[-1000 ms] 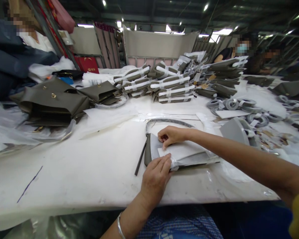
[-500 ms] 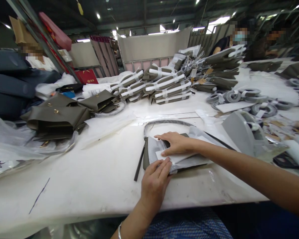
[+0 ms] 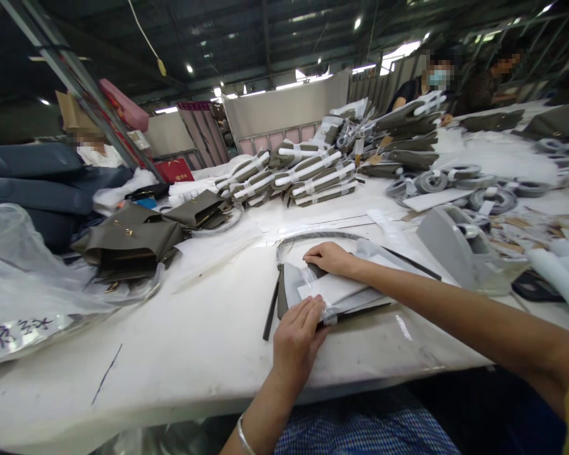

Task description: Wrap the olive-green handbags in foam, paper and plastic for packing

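Note:
A dark olive handbag (image 3: 283,306) lies on the table in front of me, mostly covered by white wrapping sheet (image 3: 334,287). Its grey-wrapped strap (image 3: 313,236) arches behind it. My left hand (image 3: 298,328) holds the bag's near edge, fingers laid together over the wrapping and thumb on the near side. My right hand (image 3: 330,259) rests on the far part of the bag, fingers closed in a pinch beside a small dark patch. What lies between those fingertips is partly hidden.
Unwrapped olive bags (image 3: 133,237) stand at left beside clear plastic sheeting (image 3: 23,272). Wrapped bags (image 3: 308,170) are stacked at the back. Rolled grey straps (image 3: 431,180), a grey tape dispenser (image 3: 448,246) and a dark phone-like object (image 3: 535,285) are at right. Co-workers (image 3: 412,88) sit beyond.
My right hand has drawn its spread fingers together into a pinch over the bag. My left hand stays at the near edge. The camera view has shifted slightly.

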A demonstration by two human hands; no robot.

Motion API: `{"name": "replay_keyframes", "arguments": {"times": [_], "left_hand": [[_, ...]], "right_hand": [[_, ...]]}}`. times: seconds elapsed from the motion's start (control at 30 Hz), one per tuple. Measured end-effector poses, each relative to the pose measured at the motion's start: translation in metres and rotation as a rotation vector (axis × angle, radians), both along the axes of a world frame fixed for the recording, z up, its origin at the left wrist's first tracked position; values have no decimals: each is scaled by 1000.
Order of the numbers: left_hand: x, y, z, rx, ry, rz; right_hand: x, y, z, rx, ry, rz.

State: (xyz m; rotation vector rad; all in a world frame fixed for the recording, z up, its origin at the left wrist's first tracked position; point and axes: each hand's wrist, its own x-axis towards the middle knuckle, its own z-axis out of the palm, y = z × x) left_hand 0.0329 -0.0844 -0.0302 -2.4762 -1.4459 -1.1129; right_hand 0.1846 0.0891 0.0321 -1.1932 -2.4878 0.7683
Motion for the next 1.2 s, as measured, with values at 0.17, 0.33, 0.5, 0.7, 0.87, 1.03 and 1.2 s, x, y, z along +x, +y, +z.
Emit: {"name": "replay_keyframes", "arguments": {"times": [0.17, 0.33, 0.5, 0.7, 0.87, 1.03, 1.2], "left_hand": [[1, 0, -3, -43, 27, 85], [3, 3, 4, -100, 68, 112], [-6, 8, 9, -174, 29, 47], [-24, 6, 23, -251, 14, -73], [-14, -1, 31, -295, 24, -54], [1, -2, 14, -149, 0, 66], [-25, 5, 23, -263, -127, -62]], "right_hand": [[37, -55, 8, 179, 22, 128], [66, -101, -14, 482, -124, 247], [61, -107, -27, 588, -119, 168], [65, -103, -20, 528, -85, 197], [80, -103, -17, 490, -98, 284], [99, -108, -9, 522, -82, 165], [149, -76, -4, 468, -77, -323]]}}
